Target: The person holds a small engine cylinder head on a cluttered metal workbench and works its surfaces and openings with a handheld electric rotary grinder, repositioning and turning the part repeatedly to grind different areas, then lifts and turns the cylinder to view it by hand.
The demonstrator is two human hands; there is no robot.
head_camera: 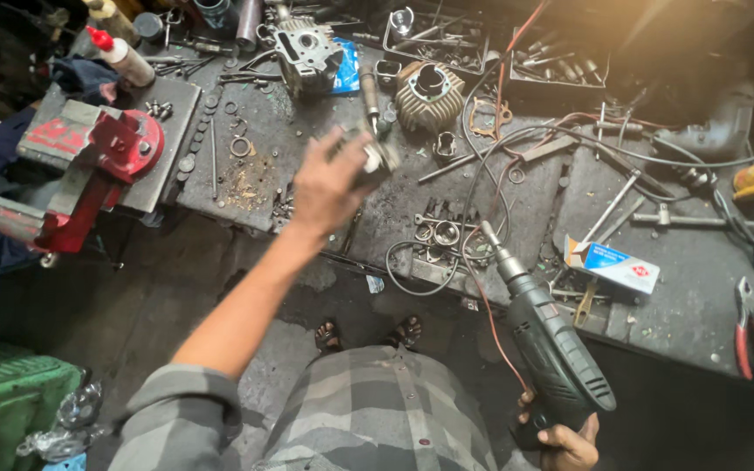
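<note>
**Metal part held over the table, drill in the other hand**

The left hand is stretched out over the table, its fingers closed around a small grey metal part. The part is blurred, so its exact shape cannot be told. It sits above the dark, greasy top, just in front of a finned engine cylinder and a cylinder head that stand further back.

The right hand is low at the frame's edge, near the person's body, its grip closed on the handle of a dark green power drill. The drill points up and away toward the table edge, and a thin red cable runs up from it across the table.

A red vise is mounted at the left end of the table. A small white and blue box lies just right of the drill's tip, and red-handled pliers lie at the far right.
</note>
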